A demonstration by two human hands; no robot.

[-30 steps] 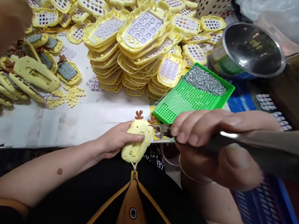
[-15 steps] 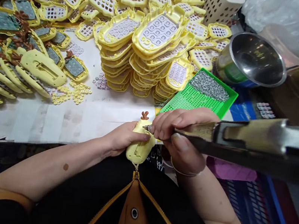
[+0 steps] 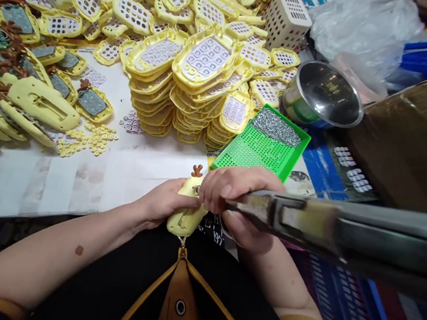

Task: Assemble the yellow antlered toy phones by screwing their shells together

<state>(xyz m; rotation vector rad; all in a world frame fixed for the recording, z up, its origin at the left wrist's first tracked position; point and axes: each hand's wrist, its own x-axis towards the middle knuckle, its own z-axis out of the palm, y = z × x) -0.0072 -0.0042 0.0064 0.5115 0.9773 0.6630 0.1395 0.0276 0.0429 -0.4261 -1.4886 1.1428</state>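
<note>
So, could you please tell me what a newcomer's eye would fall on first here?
Probably the stacked yellow keypad casings at upper centre. Next, perhaps, the long screwdriver in the right hand, its tip at the antlered yellow toy in the left hand. The green perforated tray of silver screws, just beyond the right hand, also stands out.

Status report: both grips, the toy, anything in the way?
Left grip closed on yellow toy. Right grip around screwdriver, tip at toy's upper part. Right grip hides some of toy; green tray just beyond.
</note>
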